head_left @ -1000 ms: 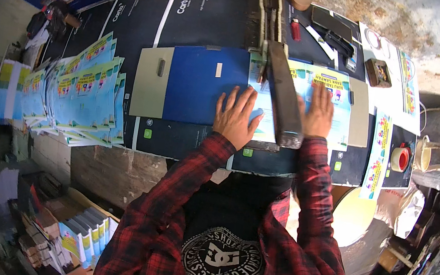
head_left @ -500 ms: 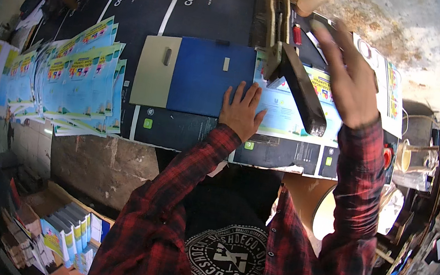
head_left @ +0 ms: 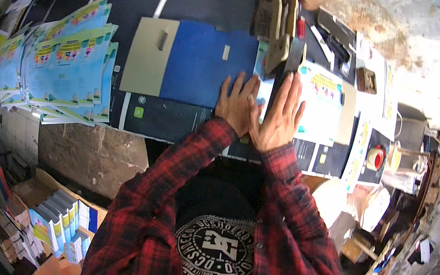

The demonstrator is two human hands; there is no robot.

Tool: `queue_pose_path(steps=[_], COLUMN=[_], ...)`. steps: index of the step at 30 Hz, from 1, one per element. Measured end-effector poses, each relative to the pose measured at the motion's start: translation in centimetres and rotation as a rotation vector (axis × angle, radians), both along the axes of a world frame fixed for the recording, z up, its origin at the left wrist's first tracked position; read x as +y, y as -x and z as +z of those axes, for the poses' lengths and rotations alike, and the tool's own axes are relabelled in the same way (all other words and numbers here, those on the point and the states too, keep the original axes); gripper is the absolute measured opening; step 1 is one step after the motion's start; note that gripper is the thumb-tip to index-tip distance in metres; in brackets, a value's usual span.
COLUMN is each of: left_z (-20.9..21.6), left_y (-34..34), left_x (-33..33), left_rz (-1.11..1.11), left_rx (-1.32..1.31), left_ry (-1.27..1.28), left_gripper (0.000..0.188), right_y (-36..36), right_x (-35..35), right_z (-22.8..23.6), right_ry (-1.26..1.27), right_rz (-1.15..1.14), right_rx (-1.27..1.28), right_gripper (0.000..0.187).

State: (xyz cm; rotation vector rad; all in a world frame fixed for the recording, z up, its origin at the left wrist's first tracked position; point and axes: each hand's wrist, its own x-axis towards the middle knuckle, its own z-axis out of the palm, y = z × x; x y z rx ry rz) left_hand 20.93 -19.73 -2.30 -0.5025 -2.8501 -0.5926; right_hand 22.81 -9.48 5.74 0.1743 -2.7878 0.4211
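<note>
note printed sheet just right of straight fingers of right hand and blue board under slightly parted fingers of left hand, without grip in either.

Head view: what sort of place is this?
Probably a small bookbinding or print-finishing workshop: loose printed sheets are heaped on the dark worktable, and what look like booklets are packed together at lower left.

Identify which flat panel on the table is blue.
The wide middle panel, partly covered by the left hand; the left panel and right panel are greyish.
</note>
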Motion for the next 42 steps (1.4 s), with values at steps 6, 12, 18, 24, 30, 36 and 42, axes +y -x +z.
queue_pose_path(steps=[6,12,18,24,30,36,42], left_z=[-0.5,0.1,0.0,0.0,-0.1,-0.1,-0.5], left_y=[0.5,0.2,0.9,0.5,0.3,0.4,0.4], left_x=[0.2,-0.3,2.0,0.0,-3.6,-5.1,-5.3], left_rz=[-0.035,-0.027,-0.011,0.065,0.088,0.091,0.107], left_rx=[0.018,0.042,0.058,0.039,0.026,0.050,0.052], left_ry=[-0.044,0.018,0.059,0.021,0.021,-0.015,-0.038], left_gripper=[0.059,0.054,0.051,0.048,0.047,0.046,0.046], right_y=[1.1,7.4,4.4,5.3,7.5,8.8,8.1], right_x=[1.8,8.4,25.7,23.6,24.1,27.2,14.3], right_z=[4.9,11.2,-5.5,-7.6,-12.2,-16.4,5.1], right_ry=[0.308,0.724,0.288,0.071,0.079,0.059,0.043], right_rz=[0.159,0.362,-0.451,-0.375,-0.205,-0.107,-0.058], right_rx=[-0.055,-0.446,-0.208,-0.209,-0.170,-0.187,-0.017], right_gripper=[0.083,0.040,0.090,0.091,0.078,0.071,0.075])
